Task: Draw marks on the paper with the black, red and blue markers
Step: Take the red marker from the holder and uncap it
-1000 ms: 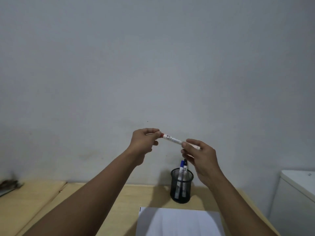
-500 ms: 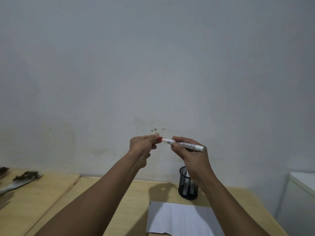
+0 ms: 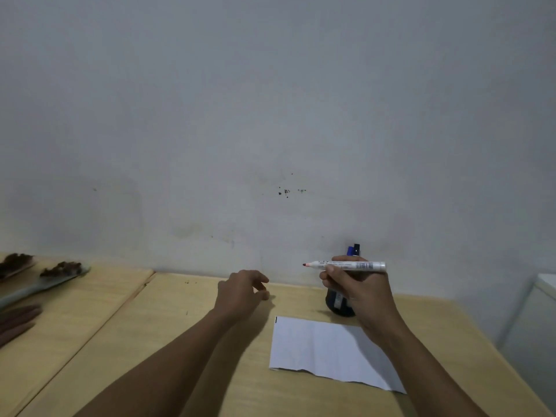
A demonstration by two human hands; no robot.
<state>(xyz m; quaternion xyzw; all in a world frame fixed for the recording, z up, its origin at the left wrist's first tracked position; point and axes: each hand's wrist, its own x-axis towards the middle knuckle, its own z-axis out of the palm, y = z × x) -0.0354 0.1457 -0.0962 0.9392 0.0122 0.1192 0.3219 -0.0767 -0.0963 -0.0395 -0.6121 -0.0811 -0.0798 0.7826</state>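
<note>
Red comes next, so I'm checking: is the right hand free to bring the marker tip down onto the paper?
Probably yes. The right hand holds the uncapped marker just above the paper, with nothing between them; the left hand is off to the side.

The light is dim and even, grey-blue on the wall point(image 3: 270, 100), with no glare. Soft shadows fall on the table point(image 3: 168, 341) just right of the left hand point(image 3: 240, 291) and its forearm, so the light comes from the left. Wide-angle bending curves the table's edges. Items at the table's far-left corner look smeared and blurred.
</note>
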